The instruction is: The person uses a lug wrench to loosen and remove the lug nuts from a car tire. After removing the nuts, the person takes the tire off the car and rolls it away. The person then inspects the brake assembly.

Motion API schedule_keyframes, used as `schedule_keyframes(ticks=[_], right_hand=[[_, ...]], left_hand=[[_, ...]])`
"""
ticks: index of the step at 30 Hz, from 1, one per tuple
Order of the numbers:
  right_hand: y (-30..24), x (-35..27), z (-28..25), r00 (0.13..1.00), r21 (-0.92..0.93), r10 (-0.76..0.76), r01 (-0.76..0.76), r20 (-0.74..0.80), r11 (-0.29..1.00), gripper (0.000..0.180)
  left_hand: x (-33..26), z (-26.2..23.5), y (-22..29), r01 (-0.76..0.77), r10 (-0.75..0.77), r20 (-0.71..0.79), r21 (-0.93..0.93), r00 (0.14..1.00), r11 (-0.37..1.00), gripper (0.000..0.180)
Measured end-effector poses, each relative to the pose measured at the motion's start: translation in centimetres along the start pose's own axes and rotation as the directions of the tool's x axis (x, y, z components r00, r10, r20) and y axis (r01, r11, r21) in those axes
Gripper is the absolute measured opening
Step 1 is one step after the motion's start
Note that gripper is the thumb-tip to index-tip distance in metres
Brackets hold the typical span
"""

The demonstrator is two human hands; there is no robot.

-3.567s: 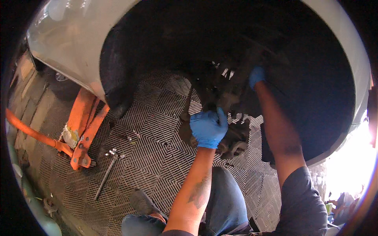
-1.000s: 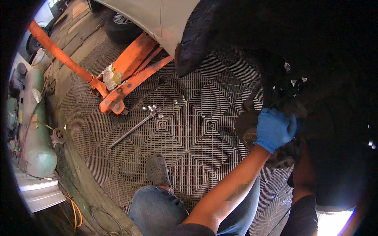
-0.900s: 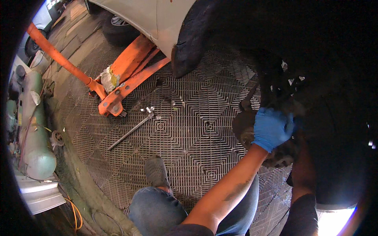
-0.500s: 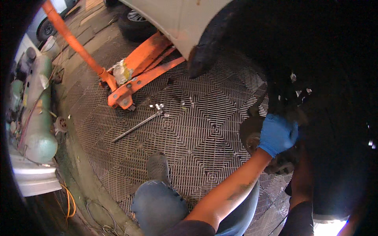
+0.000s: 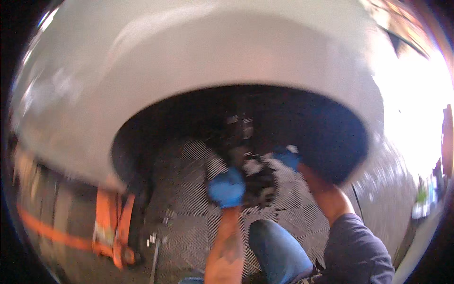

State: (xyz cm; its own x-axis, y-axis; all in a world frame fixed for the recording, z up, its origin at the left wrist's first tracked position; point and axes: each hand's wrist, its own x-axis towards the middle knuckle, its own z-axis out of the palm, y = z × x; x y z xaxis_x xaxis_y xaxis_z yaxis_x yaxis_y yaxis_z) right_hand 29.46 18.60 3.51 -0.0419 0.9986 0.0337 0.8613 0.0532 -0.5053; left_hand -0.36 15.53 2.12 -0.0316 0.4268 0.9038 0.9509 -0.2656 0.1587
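Kneeling at the raised car's wheel arch point(image 5: 198, 71), both blue-gloved hands reach the brake hub assembly point(image 5: 253, 177): left hand point(image 5: 227, 188) cupped against it, right hand point(image 5: 287, 157) behind; grips blurred, cannot tell

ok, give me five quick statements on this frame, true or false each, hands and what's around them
1. Both hands wear blue gloves. True: left hand, right hand.
2. The hands are up at the dark parts inside the wheel arch of a pale car. True.
3. A wheel with a tyre fills the arch. False: the arch is open, with bare dark metal parts showing.
4. The orange jack lies to the person's right. False: it is on the floor at the person's left.
5. The floor under the hands is smooth bare concrete. False: it is patterned grid matting.
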Motion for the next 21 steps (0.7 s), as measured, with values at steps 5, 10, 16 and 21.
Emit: schedule_keyframes(ticks=[5, 10, 16, 21], right_hand=[[-0.9, -15.5, -3.6, 0.975, 0.182, 0.199, -0.179, -0.100, 0.967, 0.061], [0.3, -34.3, -1.8, 0.866, 0.200, 0.461, -0.495, 0.195, 0.845, 0.060], [-3.3, -53.0, -2.4, 0.567, 0.048, 0.665, -0.777, 0.486, 0.628, 0.044], [-11.8, -64.5, -16.6, 0.199, -0.278, 0.565, -0.712, 0.801, 0.644, 0.032]], left_hand=[[2.5, -0.7, 2.1, 0.362, -0.266, 0.299, -0.337, 0.916, 0.869, 0.042], [4.3, -3.3, 4.6, 0.446, -0.117, 0.629, -0.396, 0.769, 0.803, 0.045], [7.3, -2.7, 0.0, 0.038, 0.294, 0.780, -0.376, 0.553, 0.926, 0.056], [16.4, -15.5, 5.1, 0.227, 0.064, 0.997, -0.052, -0.043, 0.972, 0.062]])
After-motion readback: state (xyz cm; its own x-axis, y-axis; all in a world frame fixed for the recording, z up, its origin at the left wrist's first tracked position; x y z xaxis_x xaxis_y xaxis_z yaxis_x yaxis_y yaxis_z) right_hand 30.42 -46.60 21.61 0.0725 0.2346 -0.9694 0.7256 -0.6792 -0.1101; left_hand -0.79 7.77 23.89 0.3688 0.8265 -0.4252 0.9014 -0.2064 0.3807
